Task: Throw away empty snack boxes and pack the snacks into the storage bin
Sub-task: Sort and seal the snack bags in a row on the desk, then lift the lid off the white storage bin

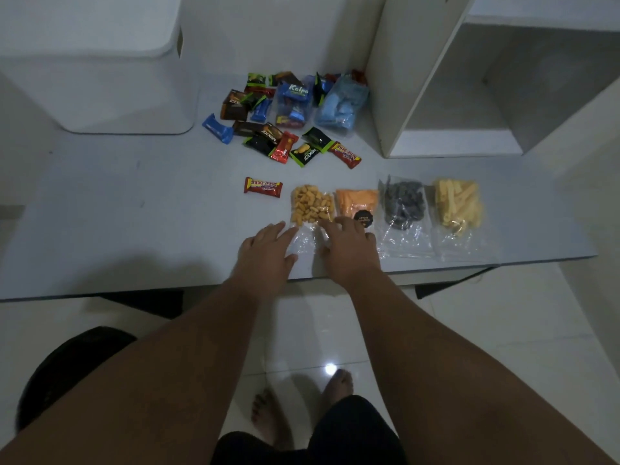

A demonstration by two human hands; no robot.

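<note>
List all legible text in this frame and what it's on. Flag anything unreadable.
"Kelpa": on the blue packet inside a clear bag.
"nextar", upside down: on the green-black packet; other dark packets in the pile show the same word.
"beng-beng", upside down: on the red bar wrapper.
Round black sticker on the orange snack bag: print too blurred to read.

Your view is dim and bluish-grey, soft all over, a small white glare spot on the glossy floor tiles (330,369) beneath you, a diffuse shadow on the table (144,263) near its front edge, print on the snack packets (303,152) only partly readable, straight lines bowing toward the frame edges.
</note>
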